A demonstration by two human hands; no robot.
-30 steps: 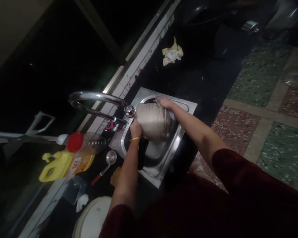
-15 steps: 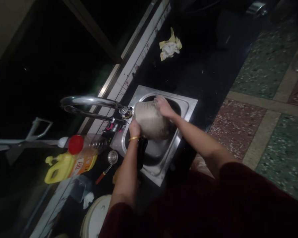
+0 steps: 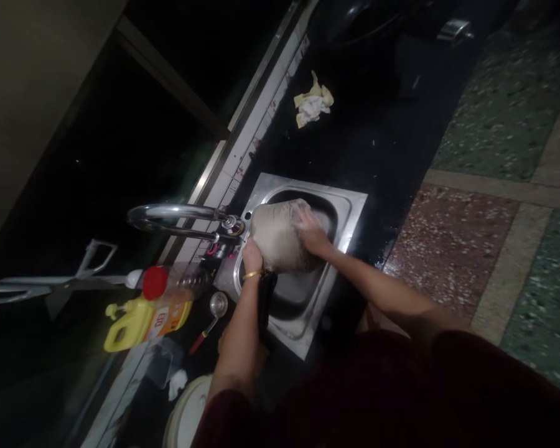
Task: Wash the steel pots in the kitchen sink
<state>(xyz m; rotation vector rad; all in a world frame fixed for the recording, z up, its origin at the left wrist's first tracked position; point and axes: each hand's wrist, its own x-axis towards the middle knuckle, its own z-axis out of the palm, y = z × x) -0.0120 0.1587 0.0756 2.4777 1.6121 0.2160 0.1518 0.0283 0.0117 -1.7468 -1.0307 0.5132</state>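
A grey metal pot [image 3: 275,235] lies tilted on its side over the steel sink [image 3: 350,202], its black handle [image 3: 264,298] pointing toward me. My left hand [image 3: 252,254], with a gold bangle at the wrist, grips the pot near the handle. My right hand [image 3: 312,230] presses against the pot's outer side, fingers closed on something I cannot make out. The curved chrome tap [image 3: 177,214] reaches over the sink's left edge, beside the pot.
Left of the sink on the dark counter [image 3: 378,143] stand a yellow jug [image 3: 142,317], a red-capped bottle [image 3: 168,283] and a small ladle [image 3: 210,314]. A crumpled cloth [image 3: 312,106] lies farther back. A white bucket lid [image 3: 186,414] sits near me. Speckled floor tiles [image 3: 485,149] lie right.
My right hand has slid from the pot's far rim down across its side toward me. The left hand keeps its grip. The view has shifted slightly.
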